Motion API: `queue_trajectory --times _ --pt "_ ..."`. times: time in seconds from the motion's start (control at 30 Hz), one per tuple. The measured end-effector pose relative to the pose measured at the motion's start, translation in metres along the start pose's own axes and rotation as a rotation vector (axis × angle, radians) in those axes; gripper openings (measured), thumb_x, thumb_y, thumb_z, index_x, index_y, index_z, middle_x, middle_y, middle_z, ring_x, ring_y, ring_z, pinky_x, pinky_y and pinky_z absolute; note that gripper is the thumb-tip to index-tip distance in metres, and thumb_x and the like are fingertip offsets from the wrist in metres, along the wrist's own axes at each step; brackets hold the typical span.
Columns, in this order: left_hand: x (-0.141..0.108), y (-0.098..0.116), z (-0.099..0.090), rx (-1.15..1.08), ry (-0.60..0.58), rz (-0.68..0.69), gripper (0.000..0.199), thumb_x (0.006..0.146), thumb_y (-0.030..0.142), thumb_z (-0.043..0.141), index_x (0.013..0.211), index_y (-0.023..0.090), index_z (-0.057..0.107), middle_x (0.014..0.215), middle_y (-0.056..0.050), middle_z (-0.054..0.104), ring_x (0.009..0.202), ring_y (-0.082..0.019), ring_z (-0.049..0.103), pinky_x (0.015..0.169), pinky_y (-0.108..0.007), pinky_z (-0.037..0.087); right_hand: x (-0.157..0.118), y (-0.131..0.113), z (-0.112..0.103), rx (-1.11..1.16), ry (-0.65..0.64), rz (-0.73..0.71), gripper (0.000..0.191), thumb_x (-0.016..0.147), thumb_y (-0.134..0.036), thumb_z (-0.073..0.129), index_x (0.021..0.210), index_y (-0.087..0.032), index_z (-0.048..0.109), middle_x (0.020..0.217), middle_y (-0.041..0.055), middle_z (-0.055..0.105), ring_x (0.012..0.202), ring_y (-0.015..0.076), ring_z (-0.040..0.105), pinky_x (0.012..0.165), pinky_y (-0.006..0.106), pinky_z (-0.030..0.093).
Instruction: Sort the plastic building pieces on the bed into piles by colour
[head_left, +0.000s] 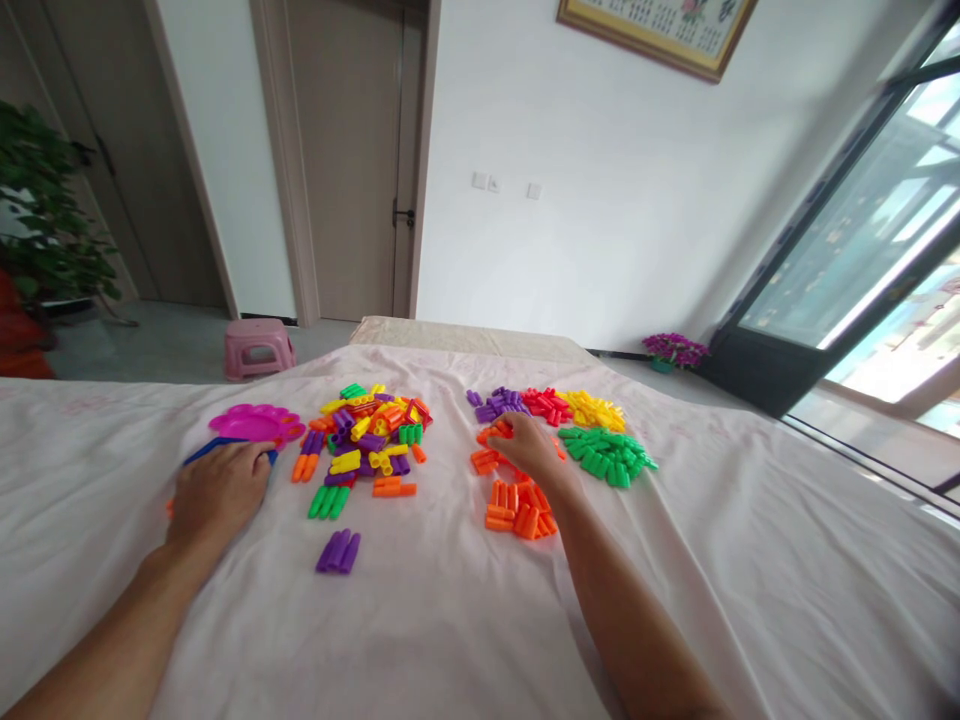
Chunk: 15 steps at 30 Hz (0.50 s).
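Note:
My left hand (pixel 223 487) rests at the left, over a blue item (pixel 214 447) that it mostly covers; its fingers are partly hidden. Over the orange pieces (pixel 517 508) at the right is my right hand (pixel 519 440), fingers bent down; what they hold, if anything, is hidden. Between the hands lies a mixed heap of coloured tubes (pixel 371 430). Three or so purple tubes (pixel 339 552) lie nearer me. Single-colour piles of purple (pixel 500 403), red (pixel 547 406), yellow (pixel 595 410) and green pieces (pixel 609 455) sit around my right hand.
A magenta scalloped plate (pixel 255 423) lies behind my left hand on the pale cloth (pixel 435 620). Beyond the cloth stand a pink stool (pixel 259 348), a leafy plant (pixel 45 210) and magenta flowers (pixel 673 349).

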<state>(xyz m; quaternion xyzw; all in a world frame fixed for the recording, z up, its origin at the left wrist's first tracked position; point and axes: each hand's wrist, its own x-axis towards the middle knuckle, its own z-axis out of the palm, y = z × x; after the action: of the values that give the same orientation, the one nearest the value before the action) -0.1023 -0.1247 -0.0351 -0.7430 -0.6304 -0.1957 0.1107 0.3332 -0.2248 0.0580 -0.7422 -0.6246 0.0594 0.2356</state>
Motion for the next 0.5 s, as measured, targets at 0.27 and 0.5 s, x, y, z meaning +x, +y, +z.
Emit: queue_trajectory --times 0.27,0.5 --pt "-0.0005 -0.0013 0.0006 0.007 -0.007 -0.007 0.047 0.099 0.029 0.034 0.119 0.017 0.074 0.12 -0.011 0.076 0.113 -0.027 0.067 0.096 -0.04 0.046 -0.0062 0.0014 -0.0079 -0.147 -0.019 0.08 0.026 0.082 -0.034 0.066 0.104 -0.022 0.072 0.098 0.0066 0.072 0.091 0.0216 0.062 0.066 0.027 0.032" --pt "-0.0002 -0.0014 0.0005 0.009 0.012 0.005 0.046 0.099 0.029 0.035 0.118 0.017 0.075 0.118 -0.011 0.077 0.111 -0.027 0.068 0.094 -0.04 0.045 -0.0049 0.0066 -0.003 -0.199 -0.142 0.085 0.018 0.082 -0.036 0.067 0.088 -0.019 0.071 0.089 0.0042 0.072 0.081 0.0175 0.063 0.061 0.026 0.029"
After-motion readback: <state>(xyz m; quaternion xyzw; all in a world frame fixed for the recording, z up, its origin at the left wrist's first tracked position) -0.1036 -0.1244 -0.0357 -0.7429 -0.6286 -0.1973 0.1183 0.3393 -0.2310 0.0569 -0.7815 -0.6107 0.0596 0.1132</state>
